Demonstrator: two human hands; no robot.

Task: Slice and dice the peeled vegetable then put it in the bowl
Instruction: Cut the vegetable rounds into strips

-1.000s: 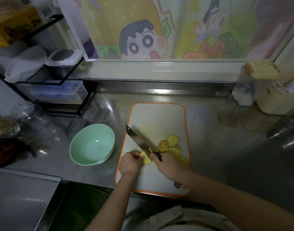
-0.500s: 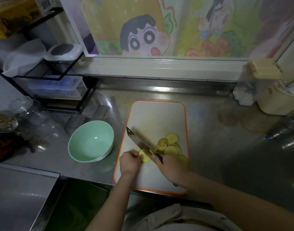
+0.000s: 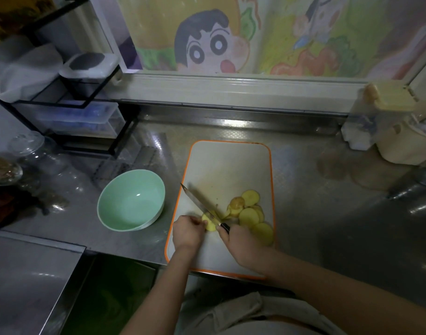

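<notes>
Vegetable (image 3: 209,222): short yellow stub, lies on the near half of the cutting board, against the blade.

Steel desk (image 3: 303,189): spans the whole view, closed at the back by a raised sill, with a wide stretch of steel between the board and the right-hand side.

Black rack (image 3: 62,105) and glass jars (image 3: 38,153): crowd the left side. Pale containers (image 3: 395,141): fill the far right corner.

Orange-edged cutting board (image 3: 226,163): reaches the desk's front edge with its near end; white surface across the far half.

Green bowl (image 3: 125,189): stands just beside the board's left edge.

Knife (image 3: 197,201): slants across the board, tip near the left edge, blade down on the stub.

Right hand (image 3: 243,245): wraps round the handle. Left hand (image 3: 187,232): curled, fingertips pinching the stub from the left.

Cut slices (image 3: 249,215): overlap along the board's right edge, just right of the blade.
</notes>
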